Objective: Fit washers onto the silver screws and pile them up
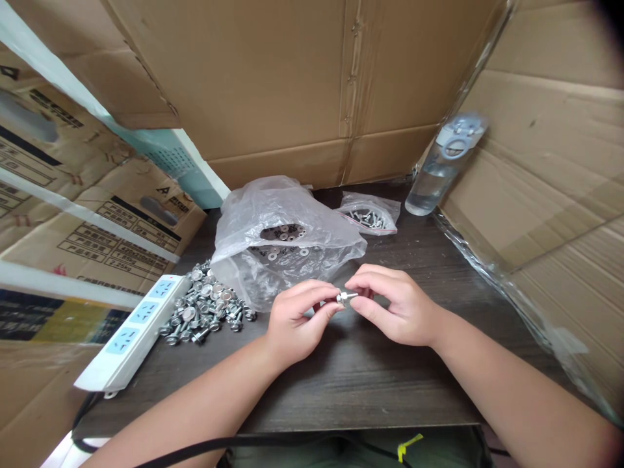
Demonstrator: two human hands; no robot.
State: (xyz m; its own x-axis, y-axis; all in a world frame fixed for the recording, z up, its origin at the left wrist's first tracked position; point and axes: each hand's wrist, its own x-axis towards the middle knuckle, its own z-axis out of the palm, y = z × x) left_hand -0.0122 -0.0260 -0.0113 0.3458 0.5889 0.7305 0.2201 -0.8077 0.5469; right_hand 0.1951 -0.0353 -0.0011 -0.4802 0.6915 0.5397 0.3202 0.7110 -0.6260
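Note:
Over the middle of the dark table, my left hand [301, 318] pinches a small silver bolt [342, 296] by its head end between thumb and fingertips. The shank points right, toward my right hand [397, 305]. My right thumb and curled forefinger close around the bolt's tip; whether a washer is on the shank is too small to tell. A pile of bolts with flanged heads [207, 305] lies left of my left hand. Just behind the hands, a clear plastic bag [292, 214] holds several flat washers [285, 235], seen through its opening.
A small zip bag of screws [370, 218] lies at the back, with a water bottle [441, 166] behind right. At left is a white power strip [134, 331] beside printed cartons [112, 214]. Cardboard walls [283, 78] surround the table [361, 396]. A black cable [205, 447] crosses the front.

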